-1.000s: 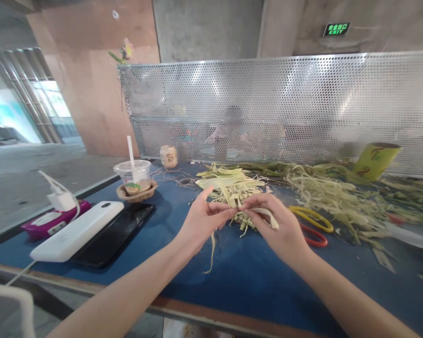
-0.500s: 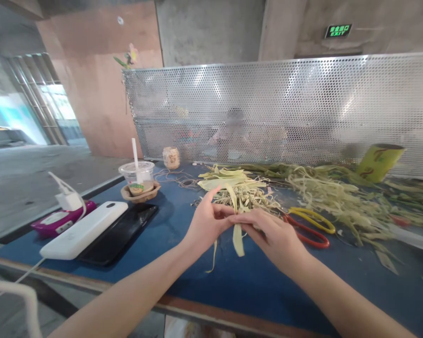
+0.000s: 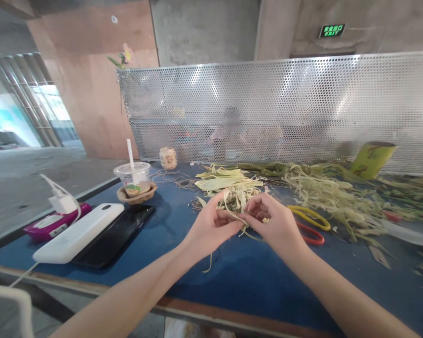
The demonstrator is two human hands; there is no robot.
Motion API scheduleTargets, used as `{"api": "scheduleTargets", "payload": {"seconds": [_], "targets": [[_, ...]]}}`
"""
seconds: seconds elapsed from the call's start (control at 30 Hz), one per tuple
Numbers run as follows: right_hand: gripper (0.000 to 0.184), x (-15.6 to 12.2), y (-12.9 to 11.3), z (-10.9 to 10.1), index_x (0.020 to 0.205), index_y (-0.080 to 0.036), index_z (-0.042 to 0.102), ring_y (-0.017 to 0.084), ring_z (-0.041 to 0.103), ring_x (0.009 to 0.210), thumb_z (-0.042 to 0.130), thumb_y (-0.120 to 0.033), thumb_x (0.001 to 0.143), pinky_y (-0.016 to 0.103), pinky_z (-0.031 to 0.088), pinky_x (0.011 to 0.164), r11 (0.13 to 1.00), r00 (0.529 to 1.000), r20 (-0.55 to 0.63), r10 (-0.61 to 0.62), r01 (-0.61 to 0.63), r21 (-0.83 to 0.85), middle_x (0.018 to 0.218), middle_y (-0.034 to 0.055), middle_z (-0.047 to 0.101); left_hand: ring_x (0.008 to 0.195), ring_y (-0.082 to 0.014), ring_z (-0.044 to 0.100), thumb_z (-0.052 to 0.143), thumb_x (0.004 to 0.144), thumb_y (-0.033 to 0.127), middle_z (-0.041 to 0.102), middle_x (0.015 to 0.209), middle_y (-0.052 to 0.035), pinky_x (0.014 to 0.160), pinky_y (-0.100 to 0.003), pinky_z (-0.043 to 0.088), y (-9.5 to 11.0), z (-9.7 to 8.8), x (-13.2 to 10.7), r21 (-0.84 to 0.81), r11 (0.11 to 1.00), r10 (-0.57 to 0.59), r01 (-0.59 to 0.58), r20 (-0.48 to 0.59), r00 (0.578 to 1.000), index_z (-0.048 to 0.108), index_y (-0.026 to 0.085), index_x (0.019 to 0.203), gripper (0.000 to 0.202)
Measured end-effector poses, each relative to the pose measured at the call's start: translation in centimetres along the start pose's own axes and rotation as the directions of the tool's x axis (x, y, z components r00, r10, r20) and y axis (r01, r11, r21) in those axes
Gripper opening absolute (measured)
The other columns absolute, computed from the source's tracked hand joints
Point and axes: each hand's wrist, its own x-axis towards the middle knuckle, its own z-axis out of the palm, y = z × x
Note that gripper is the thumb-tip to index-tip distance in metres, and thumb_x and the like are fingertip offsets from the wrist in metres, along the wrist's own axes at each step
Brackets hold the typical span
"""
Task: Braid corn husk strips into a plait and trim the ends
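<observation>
My left hand pinches a pale green strip of dried leaf between thumb and fingers. Close against it, my right hand has its fingertips closed on the same strip, whose end bends down between the two hands. Just behind my fingers lies a heap of knotted, braided plant fibre, partly covered by my hands. Broad flat leaf strips rest on the heap's far side. Beside my right hand are scissors with one yellow and one red handle loop; their blades are hidden.
Loose shredded leaves spread over the right of the blue table, near a yellow-green cylinder. At left are a plastic cup, a black phone, a white power bank and a purple power strip. A perforated metal screen stands behind.
My right hand has turned and lifted its fingers slightly. The leaf strip, which hung straight down below my hands, now bends between them. The view has shifted a little.
</observation>
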Motion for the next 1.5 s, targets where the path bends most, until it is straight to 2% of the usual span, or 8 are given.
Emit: {"api": "scheduleTargets", "payload": {"seconds": [0.13,0.3,0.4,0.57,0.83,1.07,1.23,1.5], "targets": [[0.014,0.1,0.1,0.0,0.069,-0.019,0.048,0.011,0.052,0.053,0.06,-0.026,0.069,0.024,0.044,0.05,1.0,1.0,0.011,0.001,-0.001,-0.03,0.066,0.0007,0.058,0.047,-0.0077,0.047,0.067,0.067,0.019,0.066,0.067,-0.0017,0.048,-0.024,0.035,-0.2,-0.3,0.2,-0.078,0.997,-0.025,0.025,0.005,1.0,0.023,0.012,0.137,0.083],[0.014,0.2,0.2,0.2,0.067,-0.02,0.047,0.011,0.051,0.052,0.058,-0.027,0.072,0.022,0.042,0.049,0.997,1.0,-0.02,-0.02,0.019,-0.081,0.063,-0.0005,0.054,0.065,-0.011,0.056,0.066,0.055,-0.001,0.068,0.083,-0.005,0.059,-0.025,0.041,-0.4,-0.3,0.1,-0.179,0.982,-0.051,0.056,0.03,0.998,0.02,0.015,0.138,0.096],[0.013,0.2,0.2,0.4,0.067,-0.02,0.046,0.01,0.049,0.051,0.055,-0.026,0.074,0.021,0.042,0.049,0.992,0.999,-0.04,-0.034,0.029,-0.121,0.062,-0.001,0.054,0.073,-0.0123,0.056,0.07,0.05,-0.003,0.066,0.09,-0.0061,0.064,-0.026,0.043,-0.5,-0.2,0.1,-0.168,0.984,-0.048,0.055,0.05,0.998,0.018,0.016,0.139,0.105],[0.012,0.0,0.2,0.6,0.066,-0.02,0.047,0.009,0.047,0.048,0.054,-0.026,0.075,0.02,0.039,0.047,0.97,0.994,-0.065,-0.089,0.072,-0.234,0.062,-0.002,0.053,0.063,-0.0091,0.051,0.079,0.043,0.003,0.064,0.091,-0.006,0.06,-0.026,0.04,-0.6,0.2,0.2,-0.081,0.997,-0.015,0.016,0.011,1.0,0.013,0.015,0.14,0.118],[0.008,-0.3,0.5,1.0,0.075,-0.022,0.046,0.01,0.047,0.051,0.051,-0.017,0.071,0.02,0.037,0.047,0.977,0.999,-0.034,-0.041,0.033,-0.208,0.061,-0.004,0.05,0.059,-0.0096,0.054,0.072,0.063,0.019,0.062,0.071,0.001,0.058,-0.024,0.041,-0.5,0.8,0.3,-0.085,0.996,0.006,-0.014,-0.088,0.996,0.026,0.011,0.133,0.084],[0.032,-0.8,0.1,1.8,0.106,-0.022,0.04,0.013,0.061,0.068,0.049,-0.017,0.076,0.024,0.046,0.056,0.997,0.995,-0.093,-0.041,0.047,0.064,0.094,0.0049,0.062,0.052,-0.0076,0.047,0.06,0.075,0.023,0.057,0.064,0.0039,0.052,-0.022,0.037,-0.4,1.1,-0.2,0.095,0.985,0.151,-0.144,-0.074,0.986,0.029,0.014,0.129,0.063],[0.034,-0.8,-0.1,1.9,0.116,-0.022,0.038,0.017,0.059,0.101,0.043,-0.016,0.083,0.03,0.048,0.079,0.98,0.993,-0.072,-0.095,0.106,0.169,0.1,0.0079,0.064,0.052,-0.0077,0.045,0.061,0.074,0.023,0.059,0.067,0.002,0.05,-0.022,0.034,-0.3,0.9,-0.2,0.101,0.986,0.14,-0.134,-0.058,0.988,0.028,0.014,0.131,0.066],[0.017,-0.2,-0.5,0.5,0.095,-0.025,0.061,0.021,0.06,0.089,0.055,-0.023,0.079,0.043,0.04,0.086,0.996,0.988,-0.133,-0.084,0.086,0.014,0.084,0.0013,0.069,0.049,-0.0068,0.042,0.069,0.066,0.027,0.059,0.061,0.0033,0.049,-0.021,0.03,-0.8,-0.2,0.7,0.015,0.998,0.059,-0.058,-0.076,0.995,0.029,0.01,0.132,0.079]]}}
